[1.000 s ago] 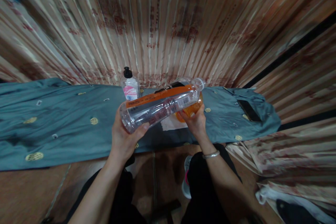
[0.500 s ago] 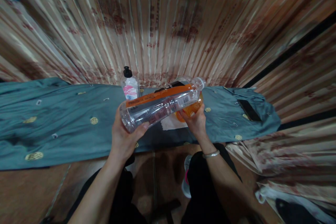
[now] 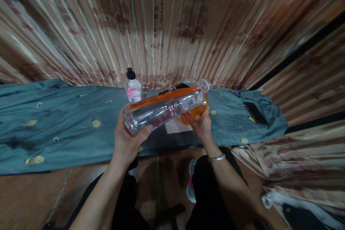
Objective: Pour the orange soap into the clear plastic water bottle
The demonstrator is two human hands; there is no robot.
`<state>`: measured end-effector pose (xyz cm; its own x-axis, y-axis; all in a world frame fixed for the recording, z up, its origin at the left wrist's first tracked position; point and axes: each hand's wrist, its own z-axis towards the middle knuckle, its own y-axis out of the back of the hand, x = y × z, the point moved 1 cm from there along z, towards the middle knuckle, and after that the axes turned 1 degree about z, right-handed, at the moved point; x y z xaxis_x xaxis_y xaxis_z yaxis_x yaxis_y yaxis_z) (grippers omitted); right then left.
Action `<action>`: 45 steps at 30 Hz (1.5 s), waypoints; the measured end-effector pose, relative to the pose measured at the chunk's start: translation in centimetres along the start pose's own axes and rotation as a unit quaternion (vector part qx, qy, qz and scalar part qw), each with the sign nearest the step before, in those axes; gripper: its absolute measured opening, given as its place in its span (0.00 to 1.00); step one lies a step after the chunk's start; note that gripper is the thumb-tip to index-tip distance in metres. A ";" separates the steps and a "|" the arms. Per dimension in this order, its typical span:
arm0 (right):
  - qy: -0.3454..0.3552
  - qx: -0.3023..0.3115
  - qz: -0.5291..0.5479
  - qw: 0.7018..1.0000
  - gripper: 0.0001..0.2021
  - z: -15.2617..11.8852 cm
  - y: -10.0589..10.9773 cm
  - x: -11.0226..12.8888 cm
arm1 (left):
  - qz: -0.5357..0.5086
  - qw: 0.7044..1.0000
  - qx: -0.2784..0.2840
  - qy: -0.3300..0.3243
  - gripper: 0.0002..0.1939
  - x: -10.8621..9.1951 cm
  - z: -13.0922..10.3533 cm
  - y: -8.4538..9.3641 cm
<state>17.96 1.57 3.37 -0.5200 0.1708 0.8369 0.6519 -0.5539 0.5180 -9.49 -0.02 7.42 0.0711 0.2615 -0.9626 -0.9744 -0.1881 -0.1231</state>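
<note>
My left hand [image 3: 128, 143] is wrapped round the base of a large clear plastic bottle [image 3: 167, 106] with an orange and black label. The bottle is tilted, its mouth up at the right. Just under that mouth, my right hand [image 3: 201, 120] grips an orange container [image 3: 194, 113], whose upper part is hidden behind the bottle. Beneath the container lies a white paper [image 3: 176, 126] on the cloth. Behind the bottle's left part stands a clear bottle with a black cap [image 3: 133, 90] and a pink and white label.
A teal cloth with pineapple prints [image 3: 72, 125] covers the long surface. A dark phone [image 3: 255, 113] lies near its right end. Pleated curtains [image 3: 156, 32] hang behind, and a black bar [image 3: 302, 48] slants at the right.
</note>
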 end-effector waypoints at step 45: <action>-0.001 0.008 0.006 1.000 0.52 0.1 0.2 -0.1 | -0.005 1.000 -0.005 0.002 0.45 0.2 0.0 0.0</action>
<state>18.18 1.50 3.40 -0.5109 0.1659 0.8435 0.6663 -0.5435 0.5105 -9.50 0.03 7.20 0.0809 0.2604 -0.9621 -0.9714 -0.1956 -0.1346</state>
